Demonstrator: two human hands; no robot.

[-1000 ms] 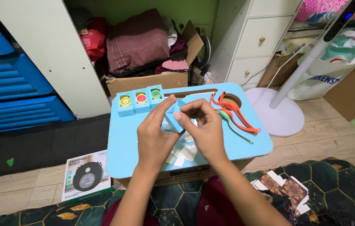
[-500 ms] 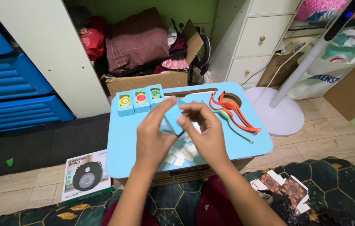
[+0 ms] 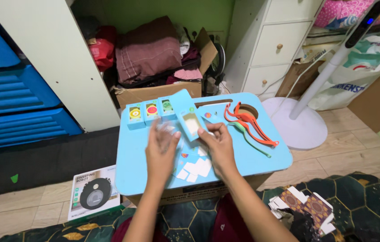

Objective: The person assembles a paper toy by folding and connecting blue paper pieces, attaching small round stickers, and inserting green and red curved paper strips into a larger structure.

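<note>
A small light-blue cardboard box (image 3: 188,120) with its open white inside facing up is above the middle of the light-blue tabletop (image 3: 129,166), tilted. The right hand (image 3: 217,144) pinches its lower right edge with the fingertips. The left hand (image 3: 162,148) is just beside the box on the other side, fingers spread and loose; it looks blurry, so I cannot tell if it touches the box.

The tabletop is the biggest thing here. Behind it sits a brown cardboard box stuffed with folded clothes (image 3: 152,58). On the right stands a white fan stand with a round base (image 3: 298,127). On the tabletop's right side lie long curvy orange and green plastic strips (image 3: 249,127). At the back edge stand three little blue boxes with round coloured pictures (image 3: 151,112), in a row, just beside the held box. Under the hands lie small white paper squares (image 3: 195,168).
</note>
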